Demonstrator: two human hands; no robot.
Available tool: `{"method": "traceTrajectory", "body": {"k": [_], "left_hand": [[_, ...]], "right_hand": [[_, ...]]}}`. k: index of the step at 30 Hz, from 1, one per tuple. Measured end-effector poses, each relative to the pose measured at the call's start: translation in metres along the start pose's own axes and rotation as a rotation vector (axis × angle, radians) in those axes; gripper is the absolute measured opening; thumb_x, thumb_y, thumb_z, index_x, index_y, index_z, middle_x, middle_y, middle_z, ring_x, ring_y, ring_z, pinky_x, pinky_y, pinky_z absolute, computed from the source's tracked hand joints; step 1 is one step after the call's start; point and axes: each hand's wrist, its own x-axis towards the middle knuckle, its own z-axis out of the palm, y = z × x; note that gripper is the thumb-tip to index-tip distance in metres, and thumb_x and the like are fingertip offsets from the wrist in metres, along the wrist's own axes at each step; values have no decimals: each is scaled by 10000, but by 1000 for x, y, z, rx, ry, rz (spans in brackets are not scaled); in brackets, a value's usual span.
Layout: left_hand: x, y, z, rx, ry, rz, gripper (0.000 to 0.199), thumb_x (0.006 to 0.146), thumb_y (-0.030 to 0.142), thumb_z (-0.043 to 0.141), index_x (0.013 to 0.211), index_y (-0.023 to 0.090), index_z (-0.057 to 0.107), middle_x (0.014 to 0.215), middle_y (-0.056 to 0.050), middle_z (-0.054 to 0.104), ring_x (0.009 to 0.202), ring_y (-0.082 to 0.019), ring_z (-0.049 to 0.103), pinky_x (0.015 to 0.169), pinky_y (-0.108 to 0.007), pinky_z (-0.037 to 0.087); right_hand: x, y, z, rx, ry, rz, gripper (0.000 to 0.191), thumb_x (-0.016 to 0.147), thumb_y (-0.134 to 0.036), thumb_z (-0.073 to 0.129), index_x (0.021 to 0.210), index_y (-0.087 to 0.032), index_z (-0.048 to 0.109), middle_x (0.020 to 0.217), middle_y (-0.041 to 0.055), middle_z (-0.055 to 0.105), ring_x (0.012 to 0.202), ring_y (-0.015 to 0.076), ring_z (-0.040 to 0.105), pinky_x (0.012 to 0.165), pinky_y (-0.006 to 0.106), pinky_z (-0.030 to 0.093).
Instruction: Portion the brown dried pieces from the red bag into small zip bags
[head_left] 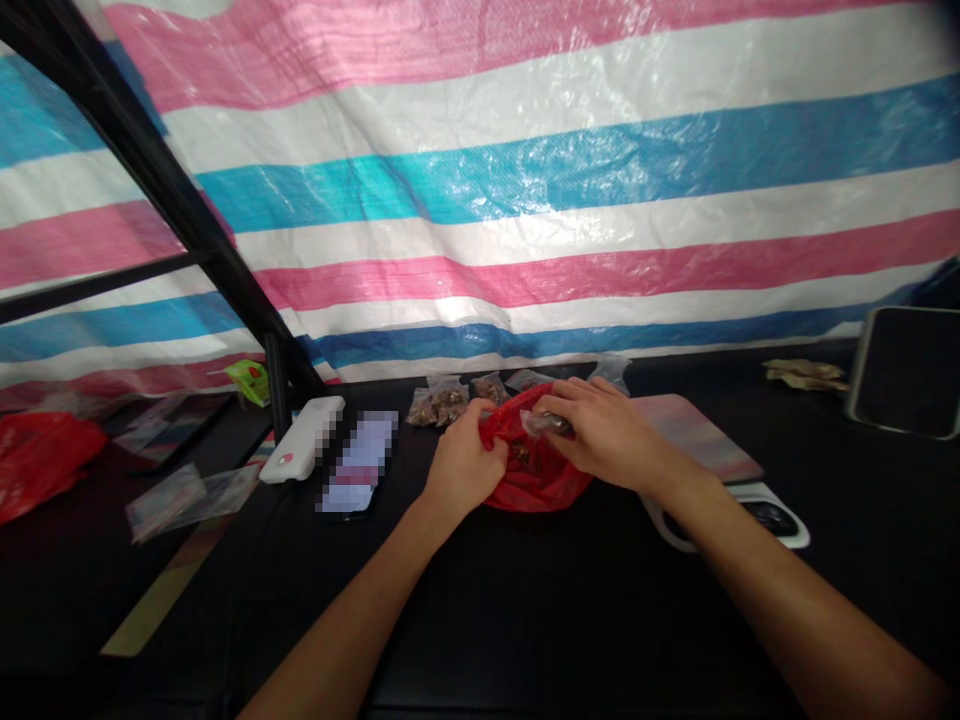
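One red plastic bag: sits mouth-open on a black tabletop, brown bits visible inside.
Left hand: pinches the bag's left rim between thumb and fingers.
Right hand: curls its fingers around a clear packet at the bag's mouth.
Filled sachets: lie behind the left hand, near the striped sheet.
Phone: rests beside a white device.

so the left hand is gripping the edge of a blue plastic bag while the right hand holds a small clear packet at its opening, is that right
Not quite: the plastic bag is red, not blue, as the head view shows. The left hand does grip its edge, and the right hand holds a small clear packet at its opening.
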Motion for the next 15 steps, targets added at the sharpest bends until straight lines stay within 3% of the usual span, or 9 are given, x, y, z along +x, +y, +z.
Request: {"method": "traceTrajectory", "body": {"k": [3,7,11,15], "left_hand": [[4,-1,3,-225,45,-51,402,747,53,582,1102,240,603,858,13,681,751,-168,672,732,-279,518],[6,2,3,-383,55,-119,414,712,25,584,1081,213,602,802,34,631,678,-136,619,645,-240,496],[6,6,2,-444,68,-153,384,709,27,600,1049,205,611,834,27,647,671,-127,617,633,-234,490],[7,2,4,-398,102,-134,373,715,24,601,1043,200,619,903,2,660,706,-137,627,664,-256,505]], "right_hand": [[-1,-2,0,-1,9,9,213,1023,-379,538,1067,-259,708,1052,68,709,1015,267,630,882,411,398],[-1,-6,0,0,-7,18,250,917,-232,607,1146,-253,705,1108,94,701,1065,292,612,914,425,406],[0,-12,-2,35,-5,28,261,922,-296,622,1171,-250,681,1126,96,715,1073,299,613,930,437,408],[1,-12,-3,25,-7,37,159,960,-329,585,1036,-246,697,1052,87,723,1033,289,623,897,423,413]]}}
